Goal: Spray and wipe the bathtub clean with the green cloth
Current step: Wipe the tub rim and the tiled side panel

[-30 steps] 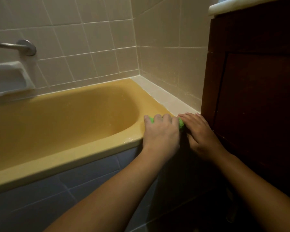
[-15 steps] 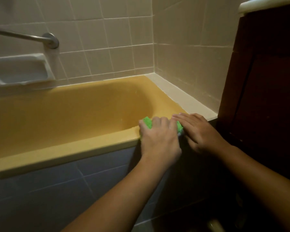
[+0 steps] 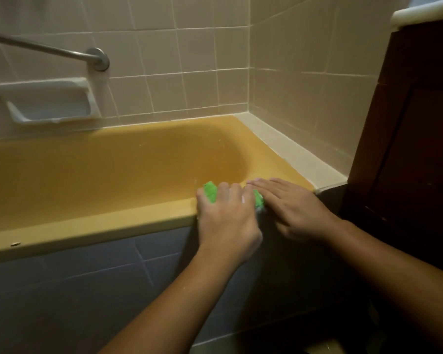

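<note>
**Green cloth (image 3: 210, 192) bunched on the bathtub (image 3: 100, 227) front rim, close to the tub's right-hand corner, under the left hand (image 3: 225, 217).**

The left hand's grip is closed on the cloth: fingers curl over its top and press it to the rim, with green showing past the knuckles on the basin side and at the right edge. The right hand (image 3: 292, 204) lies flat just beside it on the same rim, nearer the tub's corner. Its grip is released, fingers straight, their tips at the cloth's right end. The cloth's long axis runs along the rim, and nearly all of the rim stretches away to the left of it. Judging from this, the next stroke belongs to the left hand, drawn leftward along the rim or down into the basin wall directly beyond the cloth.
</note>
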### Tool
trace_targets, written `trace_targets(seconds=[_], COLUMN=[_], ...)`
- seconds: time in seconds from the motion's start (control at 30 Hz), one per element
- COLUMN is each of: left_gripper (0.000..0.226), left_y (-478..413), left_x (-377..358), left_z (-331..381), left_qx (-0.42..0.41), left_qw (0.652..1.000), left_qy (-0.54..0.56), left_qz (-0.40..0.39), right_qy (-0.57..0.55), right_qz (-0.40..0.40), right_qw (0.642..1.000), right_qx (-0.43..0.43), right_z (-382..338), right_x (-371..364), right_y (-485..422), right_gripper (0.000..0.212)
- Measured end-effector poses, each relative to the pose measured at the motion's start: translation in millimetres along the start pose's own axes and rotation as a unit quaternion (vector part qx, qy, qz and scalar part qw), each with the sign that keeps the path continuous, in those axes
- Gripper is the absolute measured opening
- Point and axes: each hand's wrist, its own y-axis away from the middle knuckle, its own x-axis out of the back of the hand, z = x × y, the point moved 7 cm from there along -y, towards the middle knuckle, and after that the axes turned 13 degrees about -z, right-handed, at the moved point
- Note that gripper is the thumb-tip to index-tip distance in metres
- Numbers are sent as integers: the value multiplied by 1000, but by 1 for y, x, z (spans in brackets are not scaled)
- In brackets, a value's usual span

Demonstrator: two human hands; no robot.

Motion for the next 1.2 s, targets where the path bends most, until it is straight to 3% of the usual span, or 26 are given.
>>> trace_targets(seconds=[0.13, 0.23, 0.37, 0.5, 0.63, 0.77, 0.87, 0.97, 1.07, 1.2], left_gripper=[48, 59, 56, 52, 49, 43, 38, 35, 33, 30], left_y=[9, 43, 65, 37, 51, 88, 81, 65, 78, 113], left_x=[0, -3, -12, -8, -3, -1, 2, 3, 0, 3], left_z=[-23, -79, -111, -67, -82, -165, -165, -133, -149, -227], left_qx=[-12, 72, 165, 118, 87, 211, 257, 198, 154, 279], left_qw=[1000, 997, 986, 992, 995, 973, 959, 970, 978, 945], left_qy=[-5, -16, -16, -10, -6, 27, 12, 1, -12, 17], left_qz=[8, 12, 3, 33, 55, 94, 120, 142, 143, 171], right_qy=[-1, 20, 16, 5, 25, 22, 11, 4, 14, 18], right_qz=[22, 18, 25, 23, 29, 42, 52, 44, 26, -10], right_qw=[999, 997, 999, 999, 999, 999, 998, 996, 996, 997], right_qx=[-30, -66, -23, 49, 25, 15, 46, 80, 89, 73], right_z=[16, 5, -32, -48, -39, -72, -109, -124, -121, -132], right_x=[7, 7, 3, 3, 11, 10, 12, 12, 14, 19], right_y=[12, 3, -25, -37, -32, -51, -78, -91, -89, -100], right_gripper=[57, 63, 60, 55, 58, 55, 50, 50, 53, 57])
